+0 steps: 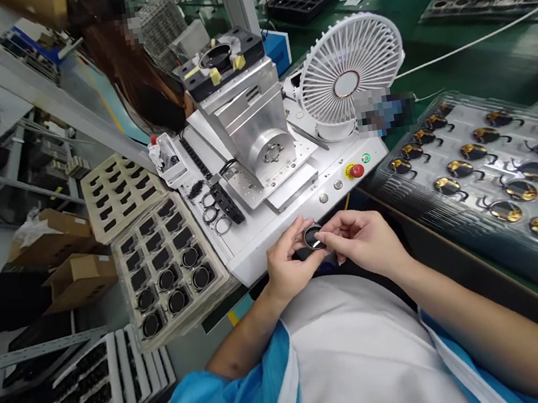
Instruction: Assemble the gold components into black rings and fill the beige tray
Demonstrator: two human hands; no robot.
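Note:
Both of my hands meet just in front of my chest, pinching one small round black part [313,238] between them. My left hand [290,259] grips its left side with thumb and fingers. My right hand [363,239] holds its right edge with the fingertips. The part hovers over the near edge of a white machine base [262,226] that carries a silver metal press fixture [249,120].
A cream tray [171,270] of round black parts lies at left, with another tray [119,193] behind. A clear tray [502,173] of gold-coloured parts sits at right. A white fan [348,75] and a red stop button [356,170] stand on the machine. Other people work at the far table.

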